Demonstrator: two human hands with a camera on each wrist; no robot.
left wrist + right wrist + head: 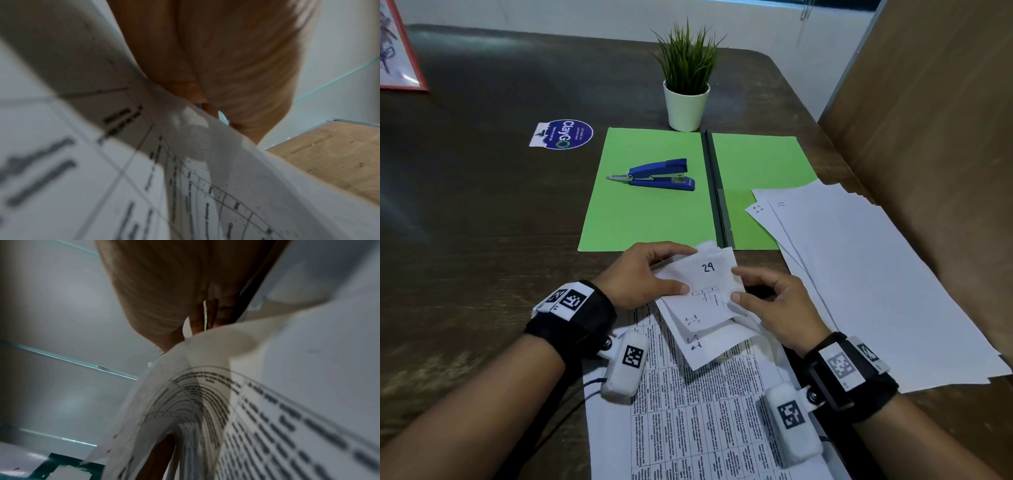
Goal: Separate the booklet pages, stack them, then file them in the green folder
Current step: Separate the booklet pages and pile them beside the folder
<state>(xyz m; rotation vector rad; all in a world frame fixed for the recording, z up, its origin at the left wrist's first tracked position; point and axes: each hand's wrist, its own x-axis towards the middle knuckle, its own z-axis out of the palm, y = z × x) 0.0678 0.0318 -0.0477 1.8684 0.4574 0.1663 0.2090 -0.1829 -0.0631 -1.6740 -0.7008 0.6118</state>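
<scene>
The booklet (688,404) of printed pages lies on the dark table near me, its far corners curled back toward me. The top curled corner is marked 29 (708,267). My left hand (643,274) pinches those curled corners from the left, thumb on top. On the right, my right hand (767,301) pinches the same corner with thumb and fingers. Both wrist views show only blurred printed paper (144,178) (257,402) under a palm. The green folder (654,192) lies open just beyond the hands. A loose pile of separated white sheets (866,274) lies to the right, partly over the folder.
A blue stapler (661,173) sits on the folder's left half. A potted plant (686,85) stands behind the folder. A round sticker (565,134) is on the table at the left. A brown partition (928,137) rises along the right side.
</scene>
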